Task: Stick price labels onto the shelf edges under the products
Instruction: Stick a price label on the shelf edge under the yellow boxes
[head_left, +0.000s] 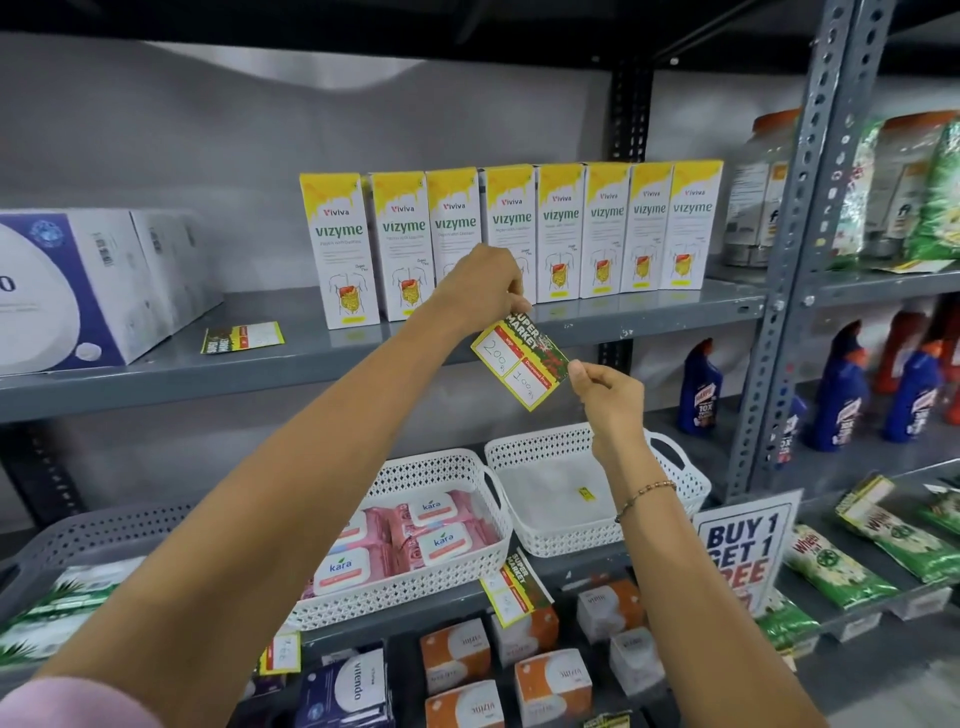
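White basket (483, 558) of pink wipe packs (415, 540)

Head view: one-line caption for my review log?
Both hands, left and right, hold a price label tilted at the shelf edge below Vizyme boxes.

Bare shelf (270, 312) left of Vizyme boxes (509, 234)

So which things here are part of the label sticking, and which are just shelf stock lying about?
Part of the job:
- price label, held tilted by left hand and right hand
- shelf edge
- Vizyme boxes above it
- spare label lying on the shelf

Lying about:
- white baskets
- Kara wipes
- blue cleaner bottles
- buy-one-get-one sign
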